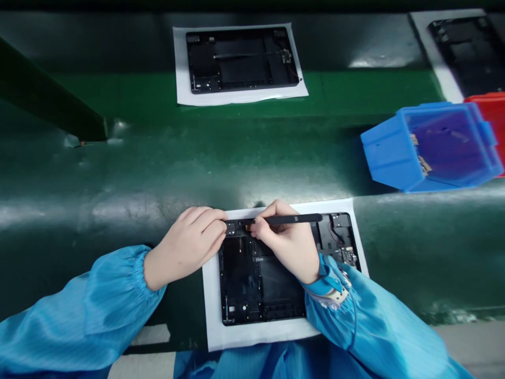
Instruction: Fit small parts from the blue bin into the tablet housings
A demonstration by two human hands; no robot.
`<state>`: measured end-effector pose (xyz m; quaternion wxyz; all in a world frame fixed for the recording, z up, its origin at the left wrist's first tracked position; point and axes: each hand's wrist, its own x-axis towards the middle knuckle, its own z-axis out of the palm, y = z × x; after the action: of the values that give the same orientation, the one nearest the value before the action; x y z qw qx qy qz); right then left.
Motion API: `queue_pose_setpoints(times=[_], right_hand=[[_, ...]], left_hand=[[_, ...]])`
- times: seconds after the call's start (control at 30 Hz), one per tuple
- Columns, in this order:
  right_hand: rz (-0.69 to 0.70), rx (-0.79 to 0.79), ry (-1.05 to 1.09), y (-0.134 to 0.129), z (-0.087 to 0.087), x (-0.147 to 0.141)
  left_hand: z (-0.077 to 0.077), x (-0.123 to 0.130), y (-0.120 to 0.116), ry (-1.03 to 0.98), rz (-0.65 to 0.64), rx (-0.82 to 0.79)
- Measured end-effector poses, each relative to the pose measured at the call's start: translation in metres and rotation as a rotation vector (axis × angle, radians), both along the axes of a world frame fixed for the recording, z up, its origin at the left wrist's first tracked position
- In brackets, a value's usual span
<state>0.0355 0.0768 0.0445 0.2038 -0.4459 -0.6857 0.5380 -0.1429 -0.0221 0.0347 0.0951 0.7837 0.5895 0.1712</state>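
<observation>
An opened black tablet housing (280,279) lies on a white sheet (213,316) in front of me, its inner parts facing up. My left hand (189,242) is closed at the housing's upper left corner, with bent fingertips against its edge; the thumb is hidden. Between the thumb and fingers of my right hand (290,239) is a pair of slim black tweezers (300,218), lying nearly level over the upper edge. Its tips are hard to make out near a small orange-brown piece (248,228). At the housing's right side shows a small circuit board (349,256).
Another opened tablet housing (244,60) lies on a white sheet at the back, and a further housing (471,52) is at the far right. A blue bin (390,152) with small parts stands beside a red bin (493,113). A dark post (51,95) rises at left.
</observation>
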Motion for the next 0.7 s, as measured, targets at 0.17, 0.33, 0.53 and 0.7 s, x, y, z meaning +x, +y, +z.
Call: queue_pose_setpoints(times=[0.17,0.33,0.53,0.7], right_hand=[[0.018,0.011,-0.006,0.001,-0.001,0.001],[0.03,0.038,-0.017,0.001,-0.001,0.001],[0.041,0.078,-0.035,-0.001,0.0,0.001],[0.069,0.121,-0.063,-0.001,0.001,0.006]], left_hand=[[-0.001,-0.001,0.0,-0.019,-0.007,0.01],[-0.002,-0.002,-0.001,0.028,-0.058,0.071],[0.002,0.002,-0.001,0.088,-0.056,0.106],[0.006,0.009,-0.001,0.22,-0.049,0.094]])
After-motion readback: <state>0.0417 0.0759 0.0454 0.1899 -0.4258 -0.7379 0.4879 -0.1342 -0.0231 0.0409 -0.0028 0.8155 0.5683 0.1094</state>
